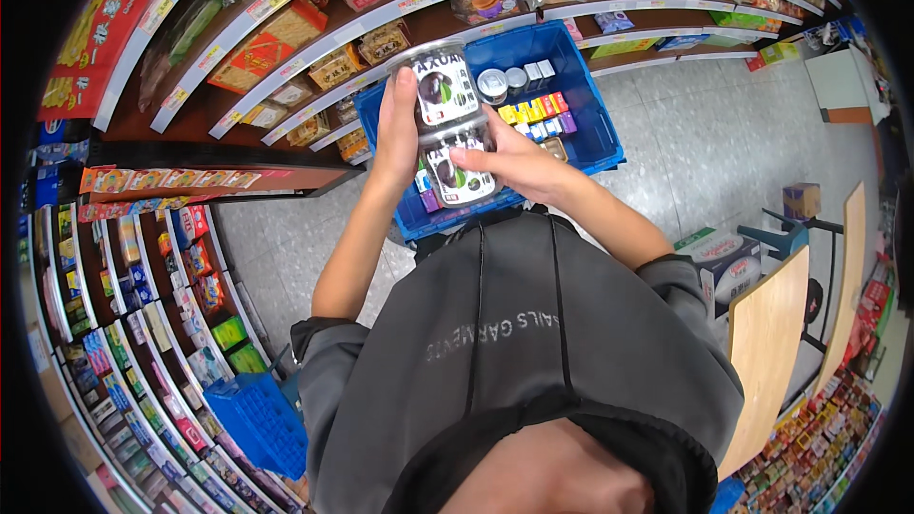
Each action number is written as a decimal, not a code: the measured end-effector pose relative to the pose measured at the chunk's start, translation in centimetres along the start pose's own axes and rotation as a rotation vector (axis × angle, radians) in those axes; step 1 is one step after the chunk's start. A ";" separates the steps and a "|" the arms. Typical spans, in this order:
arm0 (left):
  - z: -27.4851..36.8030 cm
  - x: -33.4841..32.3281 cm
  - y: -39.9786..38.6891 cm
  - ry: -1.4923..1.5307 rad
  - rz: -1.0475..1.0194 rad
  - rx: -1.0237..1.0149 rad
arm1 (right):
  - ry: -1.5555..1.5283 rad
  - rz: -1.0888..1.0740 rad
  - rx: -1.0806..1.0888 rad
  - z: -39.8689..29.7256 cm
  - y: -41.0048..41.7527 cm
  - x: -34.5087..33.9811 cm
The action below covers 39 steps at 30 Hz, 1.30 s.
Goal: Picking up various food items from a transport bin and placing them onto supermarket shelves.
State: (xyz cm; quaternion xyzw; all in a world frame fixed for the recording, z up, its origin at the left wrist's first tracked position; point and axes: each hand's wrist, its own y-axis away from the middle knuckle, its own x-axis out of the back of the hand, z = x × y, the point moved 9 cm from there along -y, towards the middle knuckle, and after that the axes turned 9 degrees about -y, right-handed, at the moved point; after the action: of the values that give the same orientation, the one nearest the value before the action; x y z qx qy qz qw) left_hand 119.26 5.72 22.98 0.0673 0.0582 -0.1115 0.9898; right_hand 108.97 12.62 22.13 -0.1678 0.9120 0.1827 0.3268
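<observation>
Two clear plastic tubs of dark preserved plums are held up in front of my chest, one directly beyond the other and seemingly touching. Around the side of the far tub [444, 89] wraps my left hand [397, 125], its thumb near the lid. My right hand [518, 160] grips the near tub [457, 189], thumb across its label, fingers partly hidden behind both tubs. Each white label bears writing and a plum picture. Below the tubs stands a blue plastic crate [603, 125] with small boxes [532, 111] and round containers [493, 86] inside.
Shelves of packaged snacks [303, 32] run along the far side and left. More stocked shelving [136, 343] stands at lower left, beside another blue crate [257, 421]. On the right are a wooden board [767, 350], a carton [728, 264] and tiled floor [664, 128].
</observation>
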 end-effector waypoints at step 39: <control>7.9 0.6 11.6 -0.387 -0.432 -0.367 | 0.418 -0.131 0.388 -0.4 6.3 -6.6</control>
State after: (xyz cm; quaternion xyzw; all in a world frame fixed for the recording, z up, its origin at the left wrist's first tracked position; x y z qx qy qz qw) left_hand 123.32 15.64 32.11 -0.1481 -0.0988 -0.3171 0.9315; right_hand 110.95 19.23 28.16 -0.1947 0.9646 -0.0552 0.1690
